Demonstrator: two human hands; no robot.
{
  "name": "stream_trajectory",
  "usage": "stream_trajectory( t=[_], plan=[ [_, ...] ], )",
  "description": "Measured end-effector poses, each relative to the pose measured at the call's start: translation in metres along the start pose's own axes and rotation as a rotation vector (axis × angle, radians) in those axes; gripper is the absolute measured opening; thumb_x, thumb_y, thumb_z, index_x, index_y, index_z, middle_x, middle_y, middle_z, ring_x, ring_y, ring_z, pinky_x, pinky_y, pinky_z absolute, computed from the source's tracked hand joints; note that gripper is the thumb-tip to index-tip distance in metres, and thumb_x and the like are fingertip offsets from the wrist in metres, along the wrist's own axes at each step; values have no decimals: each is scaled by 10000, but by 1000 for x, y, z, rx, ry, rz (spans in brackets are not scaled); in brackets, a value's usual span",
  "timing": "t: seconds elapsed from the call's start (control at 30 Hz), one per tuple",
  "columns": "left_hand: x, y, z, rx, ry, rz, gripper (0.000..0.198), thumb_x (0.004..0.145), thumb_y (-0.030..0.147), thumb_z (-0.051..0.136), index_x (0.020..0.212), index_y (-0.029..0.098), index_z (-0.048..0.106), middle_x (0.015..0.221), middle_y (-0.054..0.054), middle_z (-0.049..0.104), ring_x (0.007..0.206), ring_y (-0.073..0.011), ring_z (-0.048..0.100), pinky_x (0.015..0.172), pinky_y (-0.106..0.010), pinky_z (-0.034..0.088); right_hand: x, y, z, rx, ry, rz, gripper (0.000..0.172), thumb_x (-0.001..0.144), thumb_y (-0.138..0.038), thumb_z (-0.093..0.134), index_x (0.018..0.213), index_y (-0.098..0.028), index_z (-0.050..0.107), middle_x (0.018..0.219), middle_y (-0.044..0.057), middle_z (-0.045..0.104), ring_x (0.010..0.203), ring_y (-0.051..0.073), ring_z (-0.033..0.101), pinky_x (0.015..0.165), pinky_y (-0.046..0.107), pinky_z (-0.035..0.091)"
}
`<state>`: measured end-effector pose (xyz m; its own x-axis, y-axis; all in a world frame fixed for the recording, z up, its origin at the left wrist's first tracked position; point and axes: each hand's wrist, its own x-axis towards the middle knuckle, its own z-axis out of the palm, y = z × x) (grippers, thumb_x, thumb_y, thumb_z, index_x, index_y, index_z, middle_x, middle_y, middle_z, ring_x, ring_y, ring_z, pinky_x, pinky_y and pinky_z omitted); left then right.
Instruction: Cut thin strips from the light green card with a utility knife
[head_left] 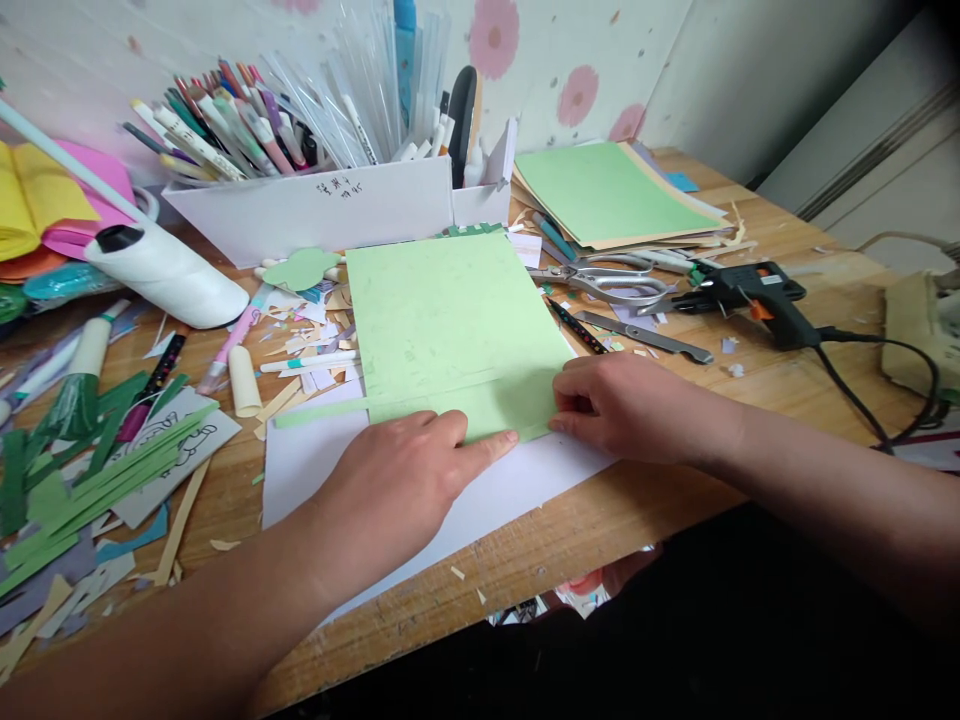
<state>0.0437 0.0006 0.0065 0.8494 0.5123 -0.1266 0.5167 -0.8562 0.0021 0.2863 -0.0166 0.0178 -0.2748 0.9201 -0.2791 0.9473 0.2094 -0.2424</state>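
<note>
A light green sheet of paper (442,310) lies over a white sheet (307,470) near the table's front edge. A narrow green strip (319,411) sticks out from the green sheet's left side, and faint lines run across its lower part. My left hand (405,475) rests on the near edge, index finger stretched out flat along it; its other fingers are partly hidden. At the near right corner my right hand (619,405) is closed, thumb and fingers pinching the green paper. A black dotted pen (577,327) and a grey craft knife (645,337) lie just beyond it.
Behind stands a white box (322,215) full of pens. Metal scissors (607,280), a black glue gun (772,300) with a cord, and a paper stack (607,190) are on the right. Green strips (112,480), scraps and a white roll (169,275) crowd the left.
</note>
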Motion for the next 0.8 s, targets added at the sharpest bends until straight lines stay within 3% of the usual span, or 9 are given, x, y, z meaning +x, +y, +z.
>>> stream_trajectory(
  t=[0.23,0.4,0.47,0.57,0.67,0.8],
  plan=[
    [-1,-4,-1,57,-11,3,715,820,35,477,1385,473,450,739,-1,478,572,-154,447,521,-260,150,-8,17,-2,-13,27,38,177,813,-281,551,670,-176,555,738,32,607,675,130,480,600,263,297],
    [1,-8,-1,52,-13,-15,752,820,5,460,1363,525,450,674,6,444,534,-154,410,523,-275,139,-15,32,-1,-4,102,28,94,767,-222,560,691,-183,519,686,6,542,607,115,421,571,257,310],
    [3,-9,-2,40,2,-2,729,834,9,458,1346,529,472,647,7,435,549,-166,419,534,-275,166,-20,33,1,-12,260,-60,26,765,-156,536,754,-177,548,746,25,558,650,128,459,601,262,356],
    [4,-11,-2,12,17,10,687,857,37,475,1327,537,488,629,15,431,550,-166,428,537,-275,202,-27,22,8,-15,491,-359,158,818,-93,477,864,-160,613,912,88,601,823,174,533,734,301,439],
    [4,-13,-2,-20,33,28,627,878,68,489,1329,503,504,630,25,440,560,-155,460,536,-269,250,-29,6,19,-16,423,-640,249,888,-89,428,997,-128,648,1007,119,620,900,192,545,796,330,475],
    [4,-15,2,-55,74,37,470,925,136,473,1302,400,566,642,25,480,588,-150,505,555,-263,320,-25,-3,31,-26,333,-654,289,908,-122,454,1134,-95,632,1032,137,616,930,211,540,790,359,493]
  ],
)
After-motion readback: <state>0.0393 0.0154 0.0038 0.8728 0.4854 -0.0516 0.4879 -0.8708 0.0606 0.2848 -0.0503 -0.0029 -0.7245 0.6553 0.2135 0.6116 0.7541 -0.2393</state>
